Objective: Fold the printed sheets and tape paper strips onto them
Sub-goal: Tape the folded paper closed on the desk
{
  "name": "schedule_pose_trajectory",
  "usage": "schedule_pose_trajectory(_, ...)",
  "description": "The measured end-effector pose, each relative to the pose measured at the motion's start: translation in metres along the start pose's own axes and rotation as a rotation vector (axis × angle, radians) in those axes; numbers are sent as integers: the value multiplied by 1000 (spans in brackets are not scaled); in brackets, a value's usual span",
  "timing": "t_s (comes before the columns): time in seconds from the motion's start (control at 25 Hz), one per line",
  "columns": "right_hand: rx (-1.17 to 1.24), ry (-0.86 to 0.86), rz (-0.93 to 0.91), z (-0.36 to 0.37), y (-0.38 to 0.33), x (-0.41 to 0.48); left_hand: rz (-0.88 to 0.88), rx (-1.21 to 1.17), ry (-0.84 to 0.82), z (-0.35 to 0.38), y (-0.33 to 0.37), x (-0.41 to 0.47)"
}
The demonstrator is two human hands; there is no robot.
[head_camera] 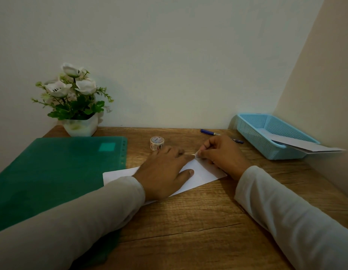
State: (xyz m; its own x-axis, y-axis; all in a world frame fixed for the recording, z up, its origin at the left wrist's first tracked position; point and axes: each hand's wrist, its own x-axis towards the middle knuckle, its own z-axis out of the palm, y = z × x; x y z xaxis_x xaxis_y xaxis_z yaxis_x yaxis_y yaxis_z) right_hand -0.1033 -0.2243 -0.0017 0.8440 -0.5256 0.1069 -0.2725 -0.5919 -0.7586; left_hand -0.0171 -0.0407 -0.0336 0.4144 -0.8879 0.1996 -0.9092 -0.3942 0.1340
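A folded white sheet [203, 173] lies on the wooden desk [198, 221] in the middle. My left hand [165, 170] rests flat on it, fingers straight, its fingertips at the sheet's far corner. My right hand [222, 154] pinches a small pale piece of tape or paper strip [196, 152] at that same corner, right beside the left fingertips. A patterned tape roll [157, 143] stands just behind my left hand.
A green plastic folder [52, 178] covers the desk's left side. A white flowerpot [79, 106] stands at the back left. A blue basket [266, 135] holding folded paper [305, 146] sits at the back right. A blue pen [209, 131] lies behind my right hand.
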Motion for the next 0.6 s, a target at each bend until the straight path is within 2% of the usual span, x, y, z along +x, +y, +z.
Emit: schedule_pose_trajectory(0.6,-102,28,-56,2,3,3,-2,6,-7,0,-1,1)
